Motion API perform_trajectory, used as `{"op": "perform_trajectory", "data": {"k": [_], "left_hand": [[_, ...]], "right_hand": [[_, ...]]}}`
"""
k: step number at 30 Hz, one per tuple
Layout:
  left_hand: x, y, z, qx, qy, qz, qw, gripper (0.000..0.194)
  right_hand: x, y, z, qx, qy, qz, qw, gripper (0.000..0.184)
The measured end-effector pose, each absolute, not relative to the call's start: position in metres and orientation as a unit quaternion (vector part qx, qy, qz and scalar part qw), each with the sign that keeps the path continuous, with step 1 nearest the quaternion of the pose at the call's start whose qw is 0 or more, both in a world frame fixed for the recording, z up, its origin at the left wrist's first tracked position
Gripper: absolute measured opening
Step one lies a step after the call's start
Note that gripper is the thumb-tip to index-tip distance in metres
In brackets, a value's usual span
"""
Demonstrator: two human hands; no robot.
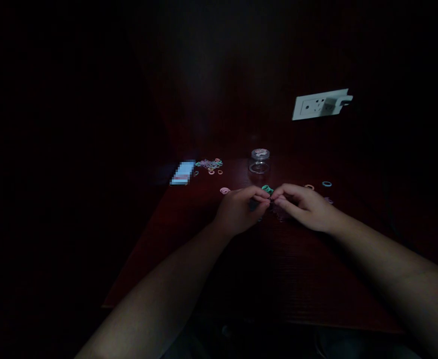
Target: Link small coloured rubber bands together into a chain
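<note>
My left hand (pixel 243 209) and my right hand (pixel 307 207) meet above the dark red table, fingertips almost touching. Each is closed in a pinch between thumb and fingers. Whatever sits between the fingertips is too small and dim to make out. Just behind the fingertips lie green elastic hair ties (pixel 267 189). Purple ones (pixel 280 213) lie partly hidden beneath my right hand. Pink hair ties (pixel 224 190) rest beyond my left hand. An orange hair tie (pixel 309 187) and a blue hair tie (pixel 327 184) are past my right hand.
A clear lidded jar (pixel 259 163) stands behind my hands. Farther left is a heap of mixed hair ties (pixel 210 164) beside a lit phone (pixel 183 172). On the back wall is a white socket panel (pixel 321 104) with a plug in it. The room is very dark.
</note>
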State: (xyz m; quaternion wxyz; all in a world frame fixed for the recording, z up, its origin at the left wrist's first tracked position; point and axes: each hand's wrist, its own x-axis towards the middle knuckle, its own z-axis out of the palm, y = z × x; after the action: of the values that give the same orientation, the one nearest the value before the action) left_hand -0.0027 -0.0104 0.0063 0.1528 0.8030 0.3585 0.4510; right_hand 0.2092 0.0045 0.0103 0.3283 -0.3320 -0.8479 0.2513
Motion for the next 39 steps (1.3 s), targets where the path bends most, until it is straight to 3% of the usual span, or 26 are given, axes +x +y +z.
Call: {"op": "perform_trajectory", "data": {"k": [14,24,32,39], "left_hand": [[-0.0022,-0.0094,0.0017,0.792,0.365,0.445,0.202,0.013],[-0.0022,-0.009,0.001,0.793,0.355,0.458,0.188,0.013],[-0.003,-0.0094,0.0029,0.802,0.353,0.445,0.184,0.012],[-0.0017,-0.0119,0.0067,0.801,0.361,0.442,0.18,0.012]], "right_hand": [[0.2093,0.004,0.0115,-0.34,-0.844,0.27,0.315,0.022],[0.2134,0.0036,0.0142,-0.346,-0.854,0.212,0.325,0.018],[0.2136,0.001,0.013,-0.325,-0.847,0.28,0.314,0.018],[0.2107,0.0037,0.0096,-0.327,-0.854,0.259,0.311,0.017]]}}
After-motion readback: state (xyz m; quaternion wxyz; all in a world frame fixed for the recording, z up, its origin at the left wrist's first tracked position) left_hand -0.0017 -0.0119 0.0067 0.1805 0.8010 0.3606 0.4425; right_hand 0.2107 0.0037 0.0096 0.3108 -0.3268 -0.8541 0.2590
